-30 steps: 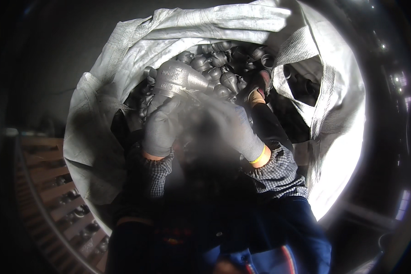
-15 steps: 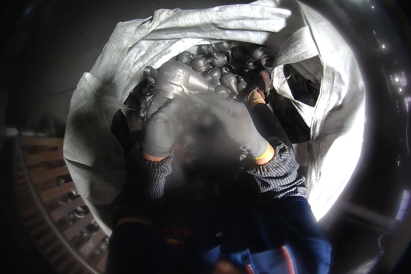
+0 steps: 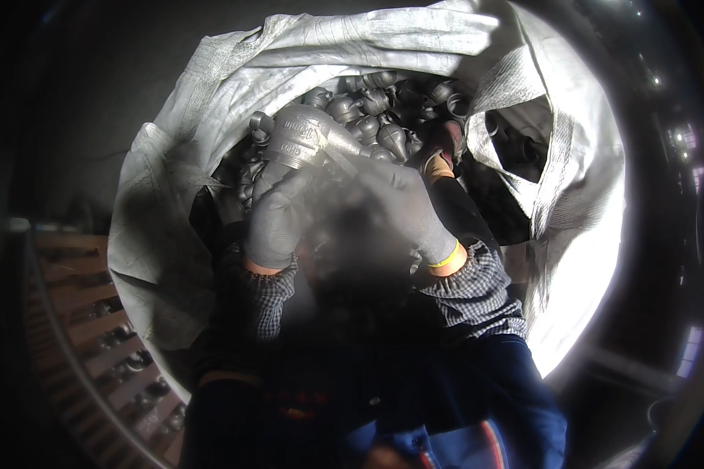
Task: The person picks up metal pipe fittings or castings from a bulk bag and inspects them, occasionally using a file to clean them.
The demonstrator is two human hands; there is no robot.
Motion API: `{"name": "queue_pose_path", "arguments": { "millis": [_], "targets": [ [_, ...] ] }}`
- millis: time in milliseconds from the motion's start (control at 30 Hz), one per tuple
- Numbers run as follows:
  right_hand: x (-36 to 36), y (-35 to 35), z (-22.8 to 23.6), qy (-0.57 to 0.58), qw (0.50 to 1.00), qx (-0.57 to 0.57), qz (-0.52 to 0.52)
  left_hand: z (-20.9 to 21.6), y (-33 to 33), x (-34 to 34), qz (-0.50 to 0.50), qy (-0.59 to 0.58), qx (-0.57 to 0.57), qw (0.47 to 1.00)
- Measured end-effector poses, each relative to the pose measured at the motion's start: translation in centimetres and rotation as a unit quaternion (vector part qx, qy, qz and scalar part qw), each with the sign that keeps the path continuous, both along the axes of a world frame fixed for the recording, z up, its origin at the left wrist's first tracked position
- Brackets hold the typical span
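Observation:
A big white woven sack point(image 3: 211, 102) stands open in front of me, filled with several grey metal pipe fittings point(image 3: 375, 102). My left hand point(image 3: 278, 215), in a grey glove, grips a large grey metal fitting point(image 3: 301, 137) from below, lifted above the pile. My right hand point(image 3: 403, 203), in a grey glove with a yellow cuff, is blurred and closes on the same fitting's right end. Checked sleeves cover both my forearms. Another gloved hand point(image 3: 443, 144) on a dark sleeve rests on the fittings just to the right.
A wooden slatted rack point(image 3: 94, 336) with round metal pieces lies at the lower left in shadow. The sack's right flap point(image 3: 571, 195) is folded over and lit bright by the sun. Dark floor surrounds the sack.

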State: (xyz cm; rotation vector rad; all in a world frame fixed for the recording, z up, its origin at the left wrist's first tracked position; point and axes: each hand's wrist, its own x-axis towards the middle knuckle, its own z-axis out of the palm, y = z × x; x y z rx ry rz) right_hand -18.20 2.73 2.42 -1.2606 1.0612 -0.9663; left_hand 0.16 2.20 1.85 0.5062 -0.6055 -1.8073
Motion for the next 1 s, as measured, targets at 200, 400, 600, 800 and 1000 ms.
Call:
{"name": "queue_pose_path", "arguments": {
  "millis": [200,400,600,800,1000],
  "targets": [
    [-0.2,0.4,-0.9,0.107,0.971,-0.208,-0.054,-0.3,-0.3,-0.3,0.016,0.007,0.007,1.000],
    [0.0,1.1,0.6,0.178,0.961,-0.204,-0.055,0.4,-0.2,-0.5,0.054,-0.034,0.008,0.998],
    [-0.4,0.8,-0.6,0.253,0.923,-0.285,-0.053,0.2,-0.1,-0.6,0.046,-0.023,0.010,0.999],
    [-0.3,0.7,-1.1,0.241,0.921,-0.296,-0.083,0.5,-0.1,-0.8,0.069,-0.062,0.025,0.995],
    [-0.4,0.8,-1.4,0.333,0.885,-0.315,-0.083,0.5,-0.1,-1.0,0.076,-0.064,0.035,0.994]
  ]
}}
